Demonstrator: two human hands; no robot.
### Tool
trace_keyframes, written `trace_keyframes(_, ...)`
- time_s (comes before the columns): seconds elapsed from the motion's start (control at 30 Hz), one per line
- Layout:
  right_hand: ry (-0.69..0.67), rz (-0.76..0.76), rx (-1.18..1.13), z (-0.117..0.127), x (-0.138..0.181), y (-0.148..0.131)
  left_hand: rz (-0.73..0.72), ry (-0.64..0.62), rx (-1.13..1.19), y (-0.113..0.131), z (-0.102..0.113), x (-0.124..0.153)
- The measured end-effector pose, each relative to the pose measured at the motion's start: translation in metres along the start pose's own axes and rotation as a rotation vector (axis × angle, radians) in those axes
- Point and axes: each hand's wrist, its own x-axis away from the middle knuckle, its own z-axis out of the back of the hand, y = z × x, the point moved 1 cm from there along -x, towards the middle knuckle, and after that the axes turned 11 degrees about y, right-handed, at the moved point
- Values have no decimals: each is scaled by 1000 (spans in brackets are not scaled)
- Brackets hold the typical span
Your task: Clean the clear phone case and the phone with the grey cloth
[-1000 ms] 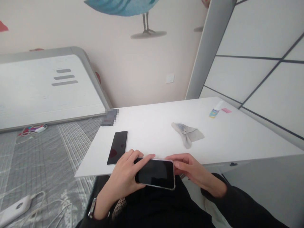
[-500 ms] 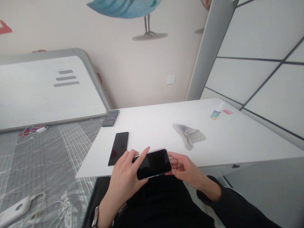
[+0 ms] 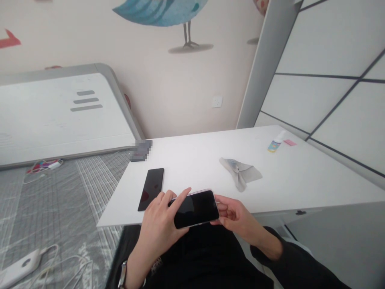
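I hold a smartphone with a dark screen and a pale pink edge, lying sideways over the near edge of the white table. My left hand grips its left end, index finger stretched along the top edge. My right hand curls around its right end from below. A second black phone lies flat on the table just left of my left hand. A crumpled grey cloth rests further back on the table.
A small spray bottle and a pink slip sit at the table's far right. A white power bank with cables lies on the grey bedding at the lower left. A white headboard stands at the left.
The phone has been raised and tilted from my lap up to the table's edge. My left index finger has stretched out along its top. My right fingers have curled beneath its end.
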Motion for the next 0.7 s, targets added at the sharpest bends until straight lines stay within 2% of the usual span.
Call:
trace_keyframes(0.23, 13, 12, 5, -1, 1, 0, 35, -10, 51, 1, 0, 0)
trace_keyframes(0.4, 99, 74, -13, -5, 1, -4, 121, -96, 303, 4, 1, -1)
trace_keyframes(0.57, 58, 60, -39, -7, 1, -12, 200, -110, 455, 2, 0, -1)
trace_keyframes(0.7, 71, 87, 4, -10, 1, -14, 225, -54, 519, 4, -6, 4)
